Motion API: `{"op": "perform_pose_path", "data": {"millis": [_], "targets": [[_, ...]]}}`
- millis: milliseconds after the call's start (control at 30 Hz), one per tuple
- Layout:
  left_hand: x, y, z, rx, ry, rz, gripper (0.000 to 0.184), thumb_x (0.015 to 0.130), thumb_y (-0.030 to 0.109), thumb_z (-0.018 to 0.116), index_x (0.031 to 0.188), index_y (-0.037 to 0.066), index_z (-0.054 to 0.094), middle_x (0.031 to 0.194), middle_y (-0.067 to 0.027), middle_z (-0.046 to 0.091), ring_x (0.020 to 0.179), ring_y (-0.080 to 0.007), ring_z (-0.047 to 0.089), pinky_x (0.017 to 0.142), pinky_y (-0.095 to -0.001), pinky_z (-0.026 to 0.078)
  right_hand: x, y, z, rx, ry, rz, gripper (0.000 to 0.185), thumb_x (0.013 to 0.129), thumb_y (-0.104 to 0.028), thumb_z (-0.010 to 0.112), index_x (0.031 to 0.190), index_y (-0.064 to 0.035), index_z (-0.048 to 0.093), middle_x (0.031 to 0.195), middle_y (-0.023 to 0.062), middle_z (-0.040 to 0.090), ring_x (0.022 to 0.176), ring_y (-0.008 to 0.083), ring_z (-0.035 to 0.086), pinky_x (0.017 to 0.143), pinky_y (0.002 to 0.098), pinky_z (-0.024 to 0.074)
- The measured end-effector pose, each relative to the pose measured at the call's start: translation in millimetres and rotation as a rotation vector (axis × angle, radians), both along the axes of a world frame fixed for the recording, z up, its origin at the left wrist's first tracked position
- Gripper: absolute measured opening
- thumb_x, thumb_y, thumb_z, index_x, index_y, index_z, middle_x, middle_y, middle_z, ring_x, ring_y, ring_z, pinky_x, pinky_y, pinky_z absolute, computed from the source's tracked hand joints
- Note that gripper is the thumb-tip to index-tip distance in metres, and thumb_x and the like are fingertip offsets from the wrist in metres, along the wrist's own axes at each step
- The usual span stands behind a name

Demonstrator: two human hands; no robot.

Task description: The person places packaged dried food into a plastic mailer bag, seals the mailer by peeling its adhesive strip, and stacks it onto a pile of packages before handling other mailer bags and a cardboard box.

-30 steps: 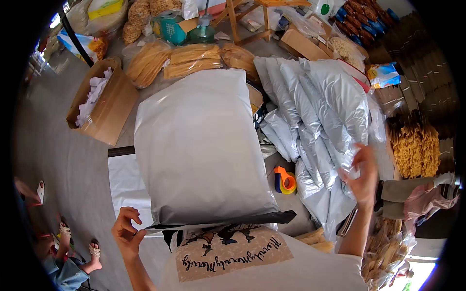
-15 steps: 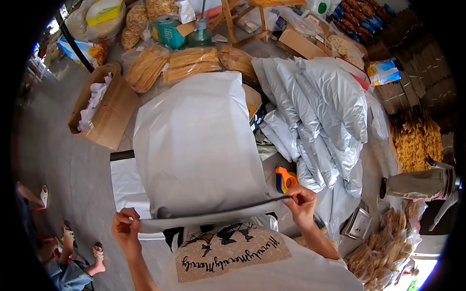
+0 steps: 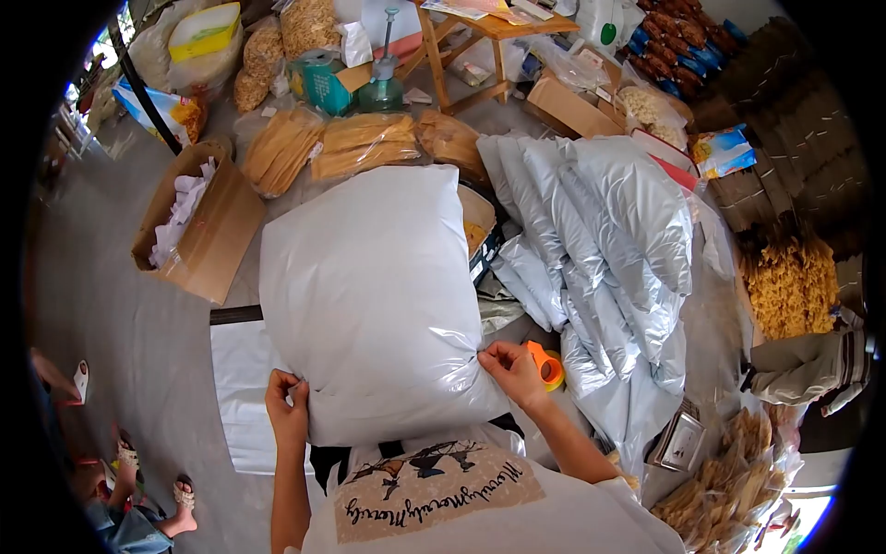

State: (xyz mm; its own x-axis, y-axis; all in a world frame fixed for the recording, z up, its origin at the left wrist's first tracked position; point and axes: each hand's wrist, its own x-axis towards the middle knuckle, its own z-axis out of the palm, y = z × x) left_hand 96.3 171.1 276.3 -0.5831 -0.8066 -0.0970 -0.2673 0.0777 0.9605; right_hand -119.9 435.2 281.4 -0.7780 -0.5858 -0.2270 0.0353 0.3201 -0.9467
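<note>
In front of me stands a large, bulging white plastic mailing bag [image 3: 374, 286], its near end folded and creased close to my shirt. At the bag's lower left edge is my left hand [image 3: 289, 404], thumb and fingers pinched on the plastic. My right hand [image 3: 513, 373] pinches the bag's right side, where creases spread from the fingertips. Just beyond the right hand lies an orange tape dispenser [image 3: 549, 367], partly hidden by that hand. A flat white mailing bag [image 3: 245, 397] lies beneath and left of the full one.
Silvery filled bags [image 3: 600, 231] are piled on the right. A cardboard box [image 3: 217, 235] holding white paper stands at left. Packs of long yellowish sticks [image 3: 365, 143] lie behind, near a wooden stool [image 3: 503, 28]. People's sandalled feet [image 3: 185, 503] show at left; another person [image 3: 798, 365] is at right.
The stretched bag edge has been folded down toward me. Both hands have moved inward, from the edge's ends to the bag's sides, and the bag now looks rounder.
</note>
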Motion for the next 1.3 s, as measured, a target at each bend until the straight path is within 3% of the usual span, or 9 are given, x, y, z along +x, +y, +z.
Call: {"op": "perform_pose_path", "data": {"millis": [200,333,400,500,533,633,700,900,1300], "targets": [[-2.7,9.7,5.4,-0.424,-0.143,-0.102,0.050,0.074,-0.010,0.046,0.122,0.000,0.037,0.109,-0.0129,0.046,0.093,-0.0222,0.046,0.081,-0.0291,0.038,3.4,0.0,-3.2,0.088,0.126,0.082,0.019,0.085,-0.020,0.053,0.087,-0.0008,0.050,0.062,0.0070,0.048,0.055,0.0122,0.042,0.051,0.0265,0.0357],[-3.7,-4.3,22.6,-0.117,0.062,-0.274,0.051,0.073,-0.004,0.053,0.122,0.001,0.038,0.113,-0.0106,0.045,0.102,-0.0216,0.045,0.086,-0.0298,0.037,6.7,-4.6,11.6,0.045,0.088,0.147,0.032,0.090,-0.028,0.043,0.097,0.0029,0.050,0.079,0.0180,0.055,0.075,0.0217,0.052,0.069,0.0329,0.0407],[-5.7,2.9,47.4,0.320,0.164,-0.213,0.055,0.072,0.006,0.059,0.123,0.001,0.037,0.117,-0.0102,0.044,0.106,-0.0203,0.043,0.089,-0.0311,0.035,8.0,-7.0,17.2,0.032,0.072,0.144,0.036,0.090,-0.029,0.042,0.101,0.0038,0.050,0.087,0.0200,0.056,0.083,0.0234,0.053,0.075,0.0337,0.0405],[-5.7,9.4,61.0,0.297,0.243,-0.399,0.069,0.067,0.020,0.068,0.125,0.001,0.035,0.120,-0.0117,0.043,0.111,-0.0193,0.041,0.091,-0.0330,0.035,6.5,-11.1,25.0,-0.183,-0.036,0.252,0.073,0.075,-0.046,0.062,0.121,0.0057,0.037,0.112,0.0170,0.051,0.104,0.0263,0.048,0.091,0.0329,0.0352],[-9.6,12.6,62.5,0.290,0.250,-0.400,0.069,0.067,0.020,0.068,0.125,0.001,0.035,0.120,-0.0117,0.043,0.111,-0.0193,0.041,0.091,-0.0330,0.035,4.4,-11.7,27.3,-0.156,-0.159,0.234,0.086,0.066,-0.046,0.071,0.124,0.0048,0.034,0.115,0.0151,0.049,0.106,0.0248,0.047,0.092,0.0331,0.0350],[-18.3,17.3,65.9,0.458,0.203,-0.270,0.080,0.063,0.027,0.072,0.126,-0.001,0.031,0.117,-0.0141,0.045,0.109,-0.0217,0.043,0.090,-0.0345,0.037,12.6,-17.6,49.8,-0.084,-0.405,0.100,0.083,0.065,-0.041,0.074,0.124,0.0039,0.035,0.113,0.0146,0.050,0.104,0.0229,0.048,0.090,0.0318,0.0368],[-18.3,13.5,67.6,0.800,0.197,-0.200,0.077,0.066,0.025,0.071,0.126,-0.001,0.031,0.116,-0.0141,0.047,0.106,-0.0243,0.047,0.087,-0.0363,0.040,19.4,-21.4,56.5,-0.094,-0.438,0.065,0.084,0.064,-0.039,0.075,0.124,0.0039,0.035,0.112,0.0142,0.050,0.104,0.0219,0.048,0.090,0.0311,0.0374],[-3.8,8.8,30.7,1.206,0.403,-0.152,0.060,0.069,0.023,0.067,0.120,0.001,0.042,0.111,-0.0141,0.053,0.102,-0.0284,0.051,0.084,-0.0402,0.045,17.0,-25.4,56.3,-0.203,-0.451,0.100,0.087,0.064,-0.038,0.076,0.126,0.0048,0.031,0.111,0.0145,0.051,0.104,0.0210,0.048,0.089,0.0303,0.0382],[-4.4,2.7,57.3,0.992,0.569,0.006,0.057,0.076,0.043,0.054,0.119,0.008,0.045,0.109,-0.0107,0.054,0.096,-0.0269,0.053,0.080,-0.0395,0.045,12.0,-60.6,63.4,-0.475,-0.649,0.261,0.084,0.073,-0.044,0.065,0.130,0.0030,0.024,0.118,0.0153,0.044,0.109,0.0203,0.044,0.092,0.0298,0.0349]]}}
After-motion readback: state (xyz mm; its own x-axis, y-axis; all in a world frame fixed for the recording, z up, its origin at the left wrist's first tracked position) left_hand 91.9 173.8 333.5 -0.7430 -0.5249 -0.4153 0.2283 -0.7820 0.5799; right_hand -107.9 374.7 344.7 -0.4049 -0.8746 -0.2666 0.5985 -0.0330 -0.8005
